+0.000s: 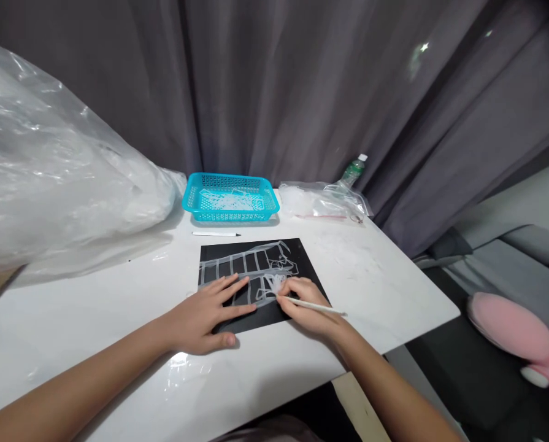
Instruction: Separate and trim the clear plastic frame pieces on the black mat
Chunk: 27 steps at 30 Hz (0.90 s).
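A black sheet (305, 261) lies on the white table, covered by a strip of clear, pale-edged plastic pieces (249, 262) joined like a ladder. My left hand (205, 313) rests flat on the sheet's left part, fingers spread over the strip. Closed in a writing grip, my right hand (308, 307) holds a slim white pencil-like stick (318, 306), its rear end pointing right. The stick's tip is hidden by the fingers, beside a whitish tangle of thin strands (273, 282) on the sheet. Whether the tip touches the strands I cannot tell.
Behind the sheet lies a white pencil (216, 234) with a dark tip. A blue basket (230, 215) holds clear scraps. Right of it are clear plastic bags (318, 201) and a green bottle (353, 170). A large plastic bag (72, 166) bulges over the left side.
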{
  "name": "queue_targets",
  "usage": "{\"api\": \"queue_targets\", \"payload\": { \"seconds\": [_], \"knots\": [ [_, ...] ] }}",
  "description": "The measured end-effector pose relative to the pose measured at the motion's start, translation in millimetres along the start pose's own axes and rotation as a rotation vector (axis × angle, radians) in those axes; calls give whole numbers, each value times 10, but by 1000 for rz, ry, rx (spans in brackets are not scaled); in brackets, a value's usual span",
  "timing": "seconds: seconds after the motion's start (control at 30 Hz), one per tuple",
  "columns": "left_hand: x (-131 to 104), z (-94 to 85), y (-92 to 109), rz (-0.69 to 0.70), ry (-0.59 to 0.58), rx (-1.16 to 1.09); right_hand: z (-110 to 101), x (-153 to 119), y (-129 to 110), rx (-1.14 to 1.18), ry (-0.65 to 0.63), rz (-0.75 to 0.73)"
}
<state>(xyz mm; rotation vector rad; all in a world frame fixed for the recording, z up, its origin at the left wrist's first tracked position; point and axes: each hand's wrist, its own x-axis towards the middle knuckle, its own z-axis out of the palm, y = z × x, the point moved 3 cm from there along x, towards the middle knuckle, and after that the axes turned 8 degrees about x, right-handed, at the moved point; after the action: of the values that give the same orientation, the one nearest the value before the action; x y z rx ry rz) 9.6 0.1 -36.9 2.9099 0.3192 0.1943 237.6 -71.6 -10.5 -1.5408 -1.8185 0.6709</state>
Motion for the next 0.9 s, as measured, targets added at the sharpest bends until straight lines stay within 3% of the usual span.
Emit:
{"api": "queue_targets", "payload": {
  "seconds": [0.2, 0.53, 0.73, 0.9],
  "knots": [
    [0, 21, -3, -15, -22, 11, 121, 41, 102, 131, -73, 40],
    [11, 11, -9, -14, 5, -12, 135, 97, 31, 17, -117, -17],
    [14, 9, -18, -25, -31, -22, 267, 57, -46, -290, -87, -136],
    [12, 7, -31, -42, -65, -32, 360, 145, 93, -539, -1, -198]
  ]
}}
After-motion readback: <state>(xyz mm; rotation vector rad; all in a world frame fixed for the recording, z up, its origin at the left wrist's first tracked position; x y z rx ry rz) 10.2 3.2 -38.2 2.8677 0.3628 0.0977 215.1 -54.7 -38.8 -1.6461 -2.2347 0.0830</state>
